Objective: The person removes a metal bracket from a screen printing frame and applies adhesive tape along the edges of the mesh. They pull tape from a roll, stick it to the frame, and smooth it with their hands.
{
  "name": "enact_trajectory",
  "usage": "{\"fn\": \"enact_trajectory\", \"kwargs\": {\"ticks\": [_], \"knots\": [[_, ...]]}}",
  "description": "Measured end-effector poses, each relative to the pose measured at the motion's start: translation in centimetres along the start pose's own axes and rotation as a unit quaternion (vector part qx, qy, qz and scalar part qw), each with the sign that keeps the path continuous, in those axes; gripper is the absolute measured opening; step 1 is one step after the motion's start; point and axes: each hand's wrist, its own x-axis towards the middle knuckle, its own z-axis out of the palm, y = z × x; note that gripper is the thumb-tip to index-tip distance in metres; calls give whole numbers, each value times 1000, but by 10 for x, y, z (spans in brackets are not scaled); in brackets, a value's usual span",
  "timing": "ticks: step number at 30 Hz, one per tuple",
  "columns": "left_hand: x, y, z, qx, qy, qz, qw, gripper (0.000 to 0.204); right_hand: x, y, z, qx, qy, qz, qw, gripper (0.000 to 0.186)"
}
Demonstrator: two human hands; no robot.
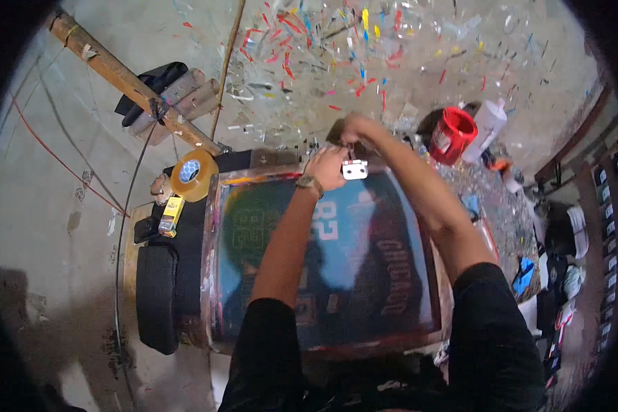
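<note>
Black sleeves [498, 329] are seen nearest, with a white hinge-like plate [356, 169], probably stiff, best held by its edges, positioned right of the left hand [327, 167], this side of the curled right hand [362, 129], both grips unclear.

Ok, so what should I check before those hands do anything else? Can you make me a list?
1. Left grip beside the white metal plate: ok, right next to it.
2. Something held in the right grip: cannot tell, it's blurry.
3. White metal plate fastened down: cannot tell, its dark holes are too small to read.
4. Left forearm lifted off the framed screen: cannot tell from above.
5. Yellow box off the framed screen: ok, it's to the left.
</note>
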Motion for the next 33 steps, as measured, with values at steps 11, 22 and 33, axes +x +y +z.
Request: {"fn": "enact_trajectory", "kwargs": {"ticks": [11, 22, 33], "knots": [[4, -6, -1, 29, -92, -5, 995, 59, 27, 75, 16, 388, -325, -24, 862, 67], [0, -11, 13, -1, -15, -2, 1000, 50, 28, 86, 25, 451, -346, -106, 816, 52], [0, -10, 9, 19, -19, 25, 999, 56, 31, 89, 28, 487, -376, -54, 787, 54]]}}
